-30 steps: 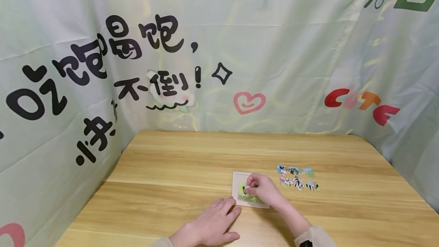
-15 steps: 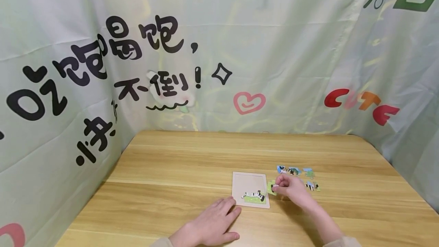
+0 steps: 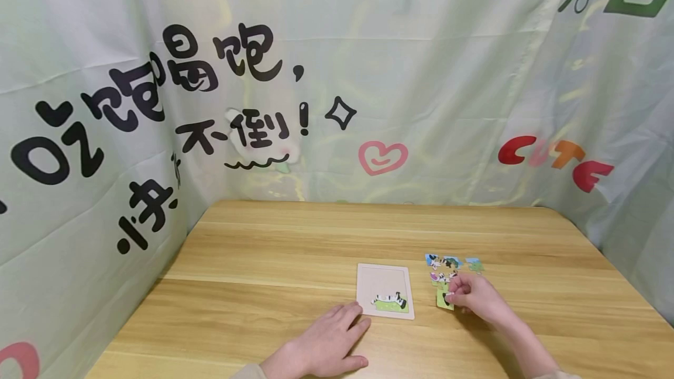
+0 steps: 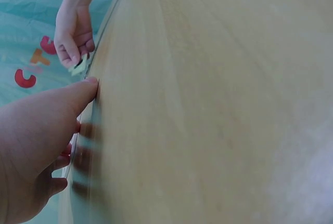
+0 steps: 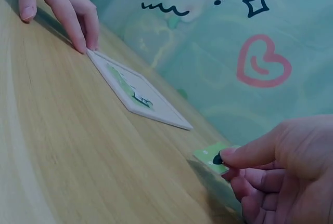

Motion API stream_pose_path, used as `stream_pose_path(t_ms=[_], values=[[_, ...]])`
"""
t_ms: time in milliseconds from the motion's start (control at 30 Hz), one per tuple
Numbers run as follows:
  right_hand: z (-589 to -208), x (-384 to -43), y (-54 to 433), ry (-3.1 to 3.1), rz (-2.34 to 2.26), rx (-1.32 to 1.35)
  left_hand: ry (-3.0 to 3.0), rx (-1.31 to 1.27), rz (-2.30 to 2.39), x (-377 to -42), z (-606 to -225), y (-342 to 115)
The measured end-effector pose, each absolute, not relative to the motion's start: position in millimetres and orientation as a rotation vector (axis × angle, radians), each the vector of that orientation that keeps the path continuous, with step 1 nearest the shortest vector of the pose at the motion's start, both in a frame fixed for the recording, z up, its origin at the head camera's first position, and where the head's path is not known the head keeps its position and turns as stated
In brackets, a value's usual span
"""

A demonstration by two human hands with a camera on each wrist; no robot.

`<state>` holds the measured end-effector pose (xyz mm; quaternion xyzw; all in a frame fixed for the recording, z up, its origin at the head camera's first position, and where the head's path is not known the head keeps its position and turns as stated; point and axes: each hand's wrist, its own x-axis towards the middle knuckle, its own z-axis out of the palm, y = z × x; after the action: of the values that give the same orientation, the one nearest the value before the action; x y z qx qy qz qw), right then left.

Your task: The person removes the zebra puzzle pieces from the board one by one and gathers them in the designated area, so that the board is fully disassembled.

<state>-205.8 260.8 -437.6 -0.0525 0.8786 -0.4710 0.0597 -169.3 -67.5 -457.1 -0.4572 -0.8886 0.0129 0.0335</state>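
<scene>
A pale puzzle board point(image 3: 380, 281) lies flat on the table in the head view. Joined zebra pieces point(image 3: 391, 302) fill part of its lower right area. My left hand point(image 3: 330, 339) rests on the table with fingers extended, fingertips at the board's lower left corner. To the right of the board, my right hand point(image 3: 478, 297) pinches a green puzzle piece point(image 3: 444, 297) with a black patch between thumb and fingers. In the right wrist view, that green puzzle piece point(image 5: 209, 156) is held just above the wood, apart from the board point(image 5: 161, 115).
Several loose puzzle pieces point(image 3: 443, 261) lie right of the board, with a blue and green piece point(image 3: 474, 264) beside them. Another row point(image 3: 440, 277) is partly covered by my right hand. A printed curtain point(image 3: 447, 104) stands behind the wooden table point(image 3: 274, 250).
My right hand has moved from over the board to the right, carrying the green puzzle piece toward the loose pieces. The zebra pieces in the board are uncovered now. My left hand stays put.
</scene>
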Motion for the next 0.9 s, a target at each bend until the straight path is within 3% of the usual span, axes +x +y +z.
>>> stream_pose_path(t_ms=[900], values=[[-447,-207,250,2.984,-1.112,-0.174,-2.732,-1.41,0.041,-169,-457,-69]])
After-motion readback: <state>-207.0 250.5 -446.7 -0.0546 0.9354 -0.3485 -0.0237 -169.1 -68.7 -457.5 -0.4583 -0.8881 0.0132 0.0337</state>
